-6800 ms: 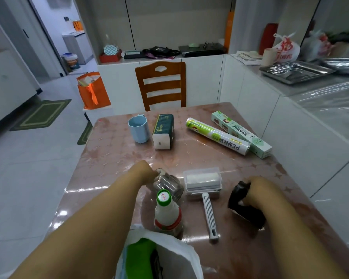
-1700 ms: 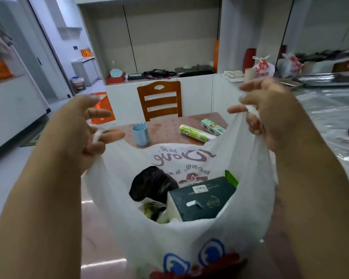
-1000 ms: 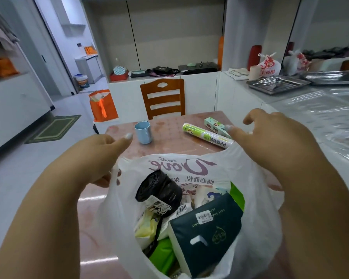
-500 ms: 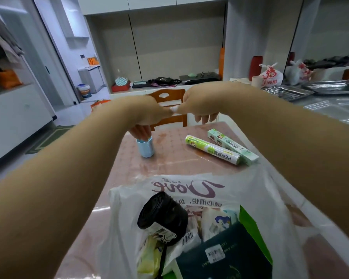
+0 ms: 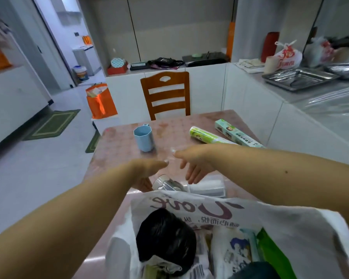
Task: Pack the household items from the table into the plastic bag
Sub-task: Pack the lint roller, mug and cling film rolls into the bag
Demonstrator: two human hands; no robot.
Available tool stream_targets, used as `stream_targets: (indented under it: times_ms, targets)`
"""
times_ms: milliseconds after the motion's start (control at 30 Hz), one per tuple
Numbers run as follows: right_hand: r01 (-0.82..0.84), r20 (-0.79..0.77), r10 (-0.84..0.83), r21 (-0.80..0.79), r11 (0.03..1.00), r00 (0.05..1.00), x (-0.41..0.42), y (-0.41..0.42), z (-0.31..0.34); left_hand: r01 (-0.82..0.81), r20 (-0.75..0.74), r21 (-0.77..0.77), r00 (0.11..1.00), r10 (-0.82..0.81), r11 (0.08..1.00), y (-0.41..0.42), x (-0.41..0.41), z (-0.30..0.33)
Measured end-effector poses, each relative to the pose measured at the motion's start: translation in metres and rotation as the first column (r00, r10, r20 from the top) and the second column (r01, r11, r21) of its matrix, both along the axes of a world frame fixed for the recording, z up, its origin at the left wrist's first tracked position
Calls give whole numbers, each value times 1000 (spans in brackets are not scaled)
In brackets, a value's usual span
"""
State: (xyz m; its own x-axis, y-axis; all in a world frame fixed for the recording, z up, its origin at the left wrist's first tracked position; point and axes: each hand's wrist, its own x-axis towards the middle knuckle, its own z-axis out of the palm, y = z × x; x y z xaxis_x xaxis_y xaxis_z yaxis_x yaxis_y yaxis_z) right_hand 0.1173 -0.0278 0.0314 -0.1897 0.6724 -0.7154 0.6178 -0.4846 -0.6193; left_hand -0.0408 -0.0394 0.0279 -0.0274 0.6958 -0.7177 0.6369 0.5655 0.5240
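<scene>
Both grips, left hand (image 5: 147, 172) and right hand (image 5: 193, 164), now empty, released bag (image 5: 290, 228).

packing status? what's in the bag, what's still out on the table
Partly done. The plastic bag already holds a black roll, a dark green pack and other packets. In hand: nothing yet; left hand and right hand are open, reaching over the clear container and lint roller just behind the bag. Left: those two, the blue cup, the wrap roll and the green box.

White plastic bag (image 5: 290, 224) – purple lettering, light blue cup (image 5: 143, 138), pink patterned table (image 5: 117, 150), orange-brown chair (image 5: 166, 93)
</scene>
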Motion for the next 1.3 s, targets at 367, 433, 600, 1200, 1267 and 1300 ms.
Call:
stream_targets:
  times_ms: [367,433,600,1200,1267,1300]
  targets:
    - [141,-141,-184,-271,952,973,-12,-5,-62,98,-85,127,992,-87,987,18,-7,-79]
    - [125,-112,-152,-219,968,982,-13,-5,-58,58,-110,221,993,-34,974,24,-11,-89]
    - [-9,264,-69,285,959,962,7,13,-42,1,-26,337,1000,8,941,33,-17,-66]
    - [-503,685,254,188,844,683,62,29,-109,285,-352,448,927,-126,847,23,-6,-72]
    - [-457,695,165,258,851,700,68,30,-110,271,-349,469,931,-106,840,23,-6,-73]
    - [-439,692,136,283,853,710,70,30,-110,275,-357,476,928,-102,835,23,-6,-73]
